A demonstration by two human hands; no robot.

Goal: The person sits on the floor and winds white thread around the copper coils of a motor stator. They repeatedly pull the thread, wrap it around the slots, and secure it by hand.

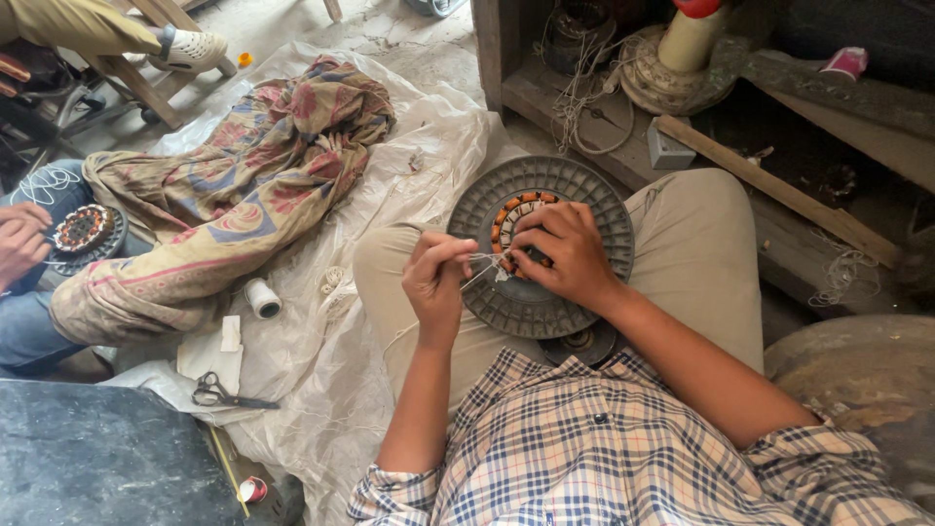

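At centre frame a grey ribbed motor disc point(584, 209) lies on the person's lap, its copper windings point(513, 209) ringed near the hub. Right hand point(565, 253) is curled shut over the windings, fingertips pressing in; left hand point(435, 282) pinches a thin white thread point(484, 261) just beside the disc's left edge — taut betw. the two hands. Open plastic sheet point(429, 156) spreads to the left (a thread spool point(262, 298) and scissors point(219, 394) lie there, well apart). At far left a co-worker's hand point(21, 242) rests by another winding point(83, 229).
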